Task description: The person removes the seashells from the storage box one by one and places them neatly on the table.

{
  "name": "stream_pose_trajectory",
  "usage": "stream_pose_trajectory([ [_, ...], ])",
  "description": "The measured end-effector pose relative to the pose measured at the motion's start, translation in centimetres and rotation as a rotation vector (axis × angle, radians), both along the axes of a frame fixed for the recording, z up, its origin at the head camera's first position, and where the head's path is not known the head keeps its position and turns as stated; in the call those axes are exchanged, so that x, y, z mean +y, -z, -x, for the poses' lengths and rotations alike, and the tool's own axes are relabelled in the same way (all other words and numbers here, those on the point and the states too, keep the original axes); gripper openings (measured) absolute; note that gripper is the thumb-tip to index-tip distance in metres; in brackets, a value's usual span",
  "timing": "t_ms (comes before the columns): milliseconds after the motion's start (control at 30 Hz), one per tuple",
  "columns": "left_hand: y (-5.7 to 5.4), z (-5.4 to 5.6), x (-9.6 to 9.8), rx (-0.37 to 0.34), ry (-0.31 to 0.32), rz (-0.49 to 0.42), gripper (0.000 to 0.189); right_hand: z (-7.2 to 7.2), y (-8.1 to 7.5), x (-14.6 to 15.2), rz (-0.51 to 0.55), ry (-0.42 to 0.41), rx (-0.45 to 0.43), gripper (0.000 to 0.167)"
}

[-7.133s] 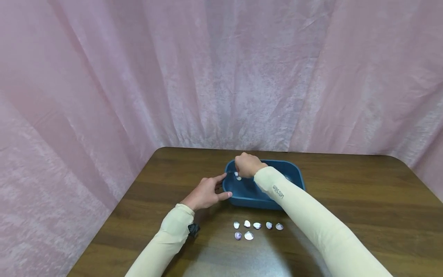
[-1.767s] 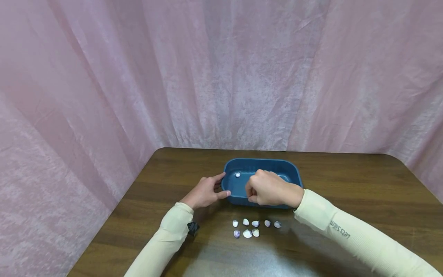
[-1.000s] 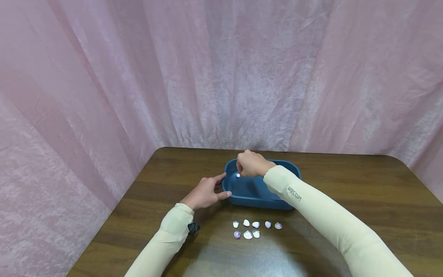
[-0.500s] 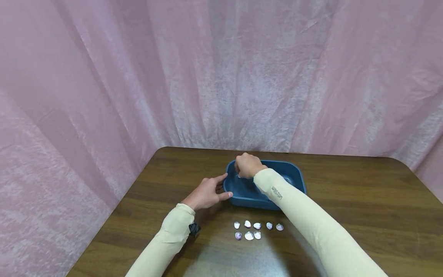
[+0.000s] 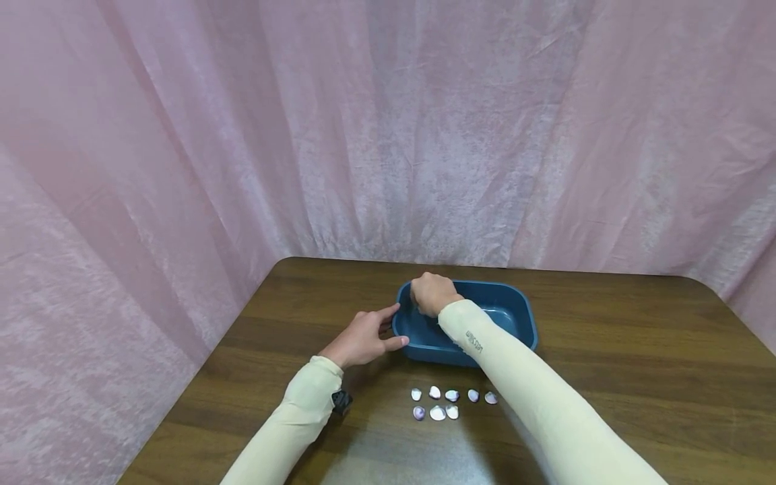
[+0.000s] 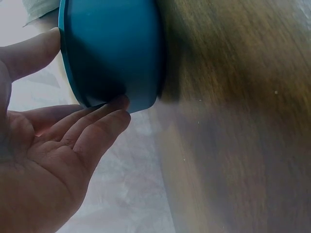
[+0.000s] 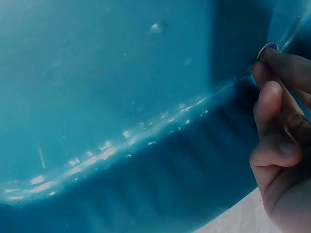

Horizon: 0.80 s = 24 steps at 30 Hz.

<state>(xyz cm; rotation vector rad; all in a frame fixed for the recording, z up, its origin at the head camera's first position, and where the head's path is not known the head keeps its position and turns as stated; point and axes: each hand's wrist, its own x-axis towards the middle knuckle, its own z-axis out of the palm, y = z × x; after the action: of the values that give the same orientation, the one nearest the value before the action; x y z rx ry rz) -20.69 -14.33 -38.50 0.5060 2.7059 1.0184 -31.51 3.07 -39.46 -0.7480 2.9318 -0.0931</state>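
Observation:
A blue plastic basin point(image 5: 442, 354) stands on the wooden table. My left hand point(image 5: 362, 339) rests against its left end, thumb on the rim and straight fingers touching the outer wall in the left wrist view. Inside the basin's left part, my right hand point(image 5: 433, 294) reaches down with curled fingers. The right wrist view has its fingertips on a small seashell point(image 7: 267, 47) near the basin wall, only the pale edge showing. On the table before the basin lie several white and purple seashells point(image 5: 438, 413) in two rows.
The brown wooden table point(image 5: 612, 350) spreads to both sides of the basin. Behind its far edge hangs a pink curtain point(image 5: 448, 168). A black wrist device point(image 5: 341, 402) sits at the left sleeve.
My right hand has moved from the basin's front into its left part and now lower. One shell joined the front row on the table since the oldest frame. My left hand stays put.

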Motion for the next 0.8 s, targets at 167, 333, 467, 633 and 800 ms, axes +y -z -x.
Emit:
stream_pose_trajectory([
  [167, -0.2, 0.0, 0.0, -0.003, -0.001, 0.007, 0.076, 0.0, 0.0, 0.3, 0.003, -0.014, -0.007, 0.011],
  [333, -0.2, 0.1, 0.0, -0.002, 0.000, 0.020, 0.076, 0.0, -0.2, 0.8, 0.007, -0.002, -0.045, 0.005],
  [467, -0.1, 0.1, 0.1, 0.000, 0.004, 0.030, 0.075, -0.3, -0.7, 1.4, 0.035, 0.010, -0.102, 0.004],
  [633, -0.1, 0.0, 0.1, 0.003, 0.004, 0.031, 0.076, -0.8, -1.8, 2.0, 0.087, -0.028, -0.124, 0.013],
  [800, -0.2, 0.1, 0.1, 0.018, 0.009, 0.029, 0.076, -1.6, -3.2, 2.5, 0.136, -0.089, -0.111, 0.022],
])
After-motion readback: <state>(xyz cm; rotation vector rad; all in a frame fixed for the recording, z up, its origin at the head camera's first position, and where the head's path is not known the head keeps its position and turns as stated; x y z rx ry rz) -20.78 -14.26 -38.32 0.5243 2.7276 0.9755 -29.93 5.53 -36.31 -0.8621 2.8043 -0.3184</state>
